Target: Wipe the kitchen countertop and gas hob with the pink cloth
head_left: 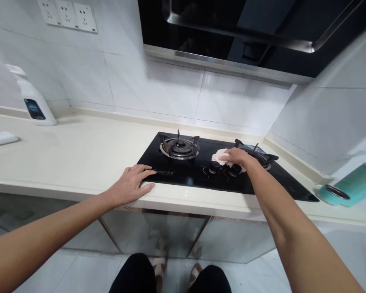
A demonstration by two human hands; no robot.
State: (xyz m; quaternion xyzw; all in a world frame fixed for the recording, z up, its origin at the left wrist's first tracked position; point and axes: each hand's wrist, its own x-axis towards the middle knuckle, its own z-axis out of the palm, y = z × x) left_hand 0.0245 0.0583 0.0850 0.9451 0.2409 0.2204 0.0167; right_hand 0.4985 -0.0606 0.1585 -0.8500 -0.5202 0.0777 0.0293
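My right hand (236, 155) presses a pale pink cloth (218, 156) onto the black glass gas hob (186, 173), just behind the two control knobs (224, 168) between the burners. Its fingers are closed over the cloth. My left hand (131, 185) lies flat with fingers stretched out on the cream counter's front edge, fingertips touching the hob's near left corner. The left burner (179, 146) stands bare. The right burner (258, 154) is partly hidden behind my right hand.
A white spray bottle (32, 97) stands at the back left against the tiled wall. A white flat object (1, 138) lies at the far left. A teal cup (349, 187) lies on its side at the right. The black range hood (247, 32) hangs overhead.
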